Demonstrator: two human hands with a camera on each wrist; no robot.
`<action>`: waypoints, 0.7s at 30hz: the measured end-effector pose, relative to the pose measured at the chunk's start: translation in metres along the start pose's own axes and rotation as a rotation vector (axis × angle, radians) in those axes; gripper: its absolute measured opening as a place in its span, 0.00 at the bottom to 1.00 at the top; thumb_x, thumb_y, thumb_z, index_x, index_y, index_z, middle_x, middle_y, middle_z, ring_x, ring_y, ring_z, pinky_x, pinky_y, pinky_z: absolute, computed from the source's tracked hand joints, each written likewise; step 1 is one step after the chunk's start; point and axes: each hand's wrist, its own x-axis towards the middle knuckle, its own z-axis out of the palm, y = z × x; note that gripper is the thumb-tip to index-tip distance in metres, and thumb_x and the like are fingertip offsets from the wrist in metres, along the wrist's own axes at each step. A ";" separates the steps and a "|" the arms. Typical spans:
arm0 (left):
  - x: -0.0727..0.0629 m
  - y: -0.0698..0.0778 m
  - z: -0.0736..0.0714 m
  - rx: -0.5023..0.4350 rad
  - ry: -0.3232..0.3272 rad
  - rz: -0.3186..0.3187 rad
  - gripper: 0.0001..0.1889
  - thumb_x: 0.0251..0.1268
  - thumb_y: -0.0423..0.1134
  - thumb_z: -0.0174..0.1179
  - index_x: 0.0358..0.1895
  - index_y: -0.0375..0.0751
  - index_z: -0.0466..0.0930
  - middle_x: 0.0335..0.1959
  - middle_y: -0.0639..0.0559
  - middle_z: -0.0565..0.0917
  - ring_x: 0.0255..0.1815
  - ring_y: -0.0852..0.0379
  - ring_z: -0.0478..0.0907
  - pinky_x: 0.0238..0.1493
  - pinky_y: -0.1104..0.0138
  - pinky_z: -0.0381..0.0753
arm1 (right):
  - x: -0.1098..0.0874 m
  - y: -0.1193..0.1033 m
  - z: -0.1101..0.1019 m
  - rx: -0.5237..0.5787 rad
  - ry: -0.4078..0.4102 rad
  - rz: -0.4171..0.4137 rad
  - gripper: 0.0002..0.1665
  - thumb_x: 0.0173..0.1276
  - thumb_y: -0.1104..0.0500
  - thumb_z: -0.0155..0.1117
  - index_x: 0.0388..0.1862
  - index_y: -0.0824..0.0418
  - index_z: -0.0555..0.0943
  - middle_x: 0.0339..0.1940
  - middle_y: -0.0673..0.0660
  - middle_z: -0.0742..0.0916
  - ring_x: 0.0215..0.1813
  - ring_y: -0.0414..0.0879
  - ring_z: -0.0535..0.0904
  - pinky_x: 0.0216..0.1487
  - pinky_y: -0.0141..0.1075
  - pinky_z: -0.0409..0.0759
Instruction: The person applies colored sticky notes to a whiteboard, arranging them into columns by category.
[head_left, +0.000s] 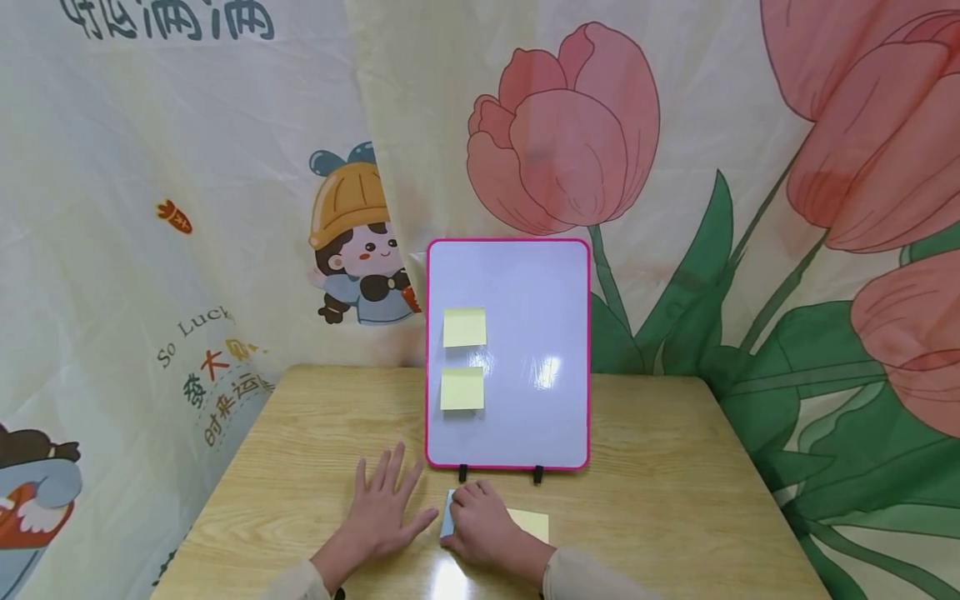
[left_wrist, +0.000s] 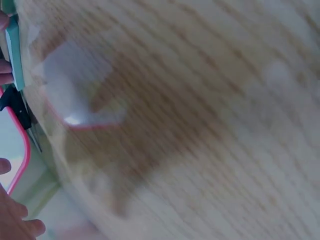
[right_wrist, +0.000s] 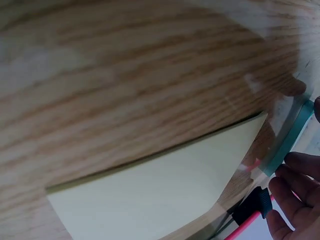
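Note:
My right hand (head_left: 482,521) reaches over a light blue sticky note pad (head_left: 447,517), its fingers curled down with thumb and fingertips at the pad's edges. The right wrist view shows the pad as a blue-green block (right_wrist: 289,141) beside the fingers (right_wrist: 292,200). Most of its top is hidden under the hand. Just right of it lies a pale yellow sticky note pad (head_left: 534,525), partly covered by the right wrist. My left hand (head_left: 384,508) is spread out over the wooden table, left of the blue pad, and holds nothing.
A whiteboard (head_left: 536,308) with a pink frame stands behind the hands on black feet (head_left: 537,475). Two yellow sticky notes, an upper one (head_left: 464,327) and a lower one (head_left: 462,389), are on its left side. A printed cloth (head_left: 420,108) hangs behind the table (head_left: 660,467).

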 end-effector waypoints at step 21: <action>0.001 0.003 0.010 0.120 -0.125 0.051 0.46 0.60 0.77 0.45 0.74 0.50 0.65 0.77 0.35 0.57 0.76 0.33 0.56 0.70 0.31 0.49 | 0.011 0.009 0.003 0.170 0.039 0.022 0.11 0.68 0.51 0.63 0.24 0.45 0.84 0.27 0.39 0.87 0.33 0.36 0.81 0.52 0.41 0.76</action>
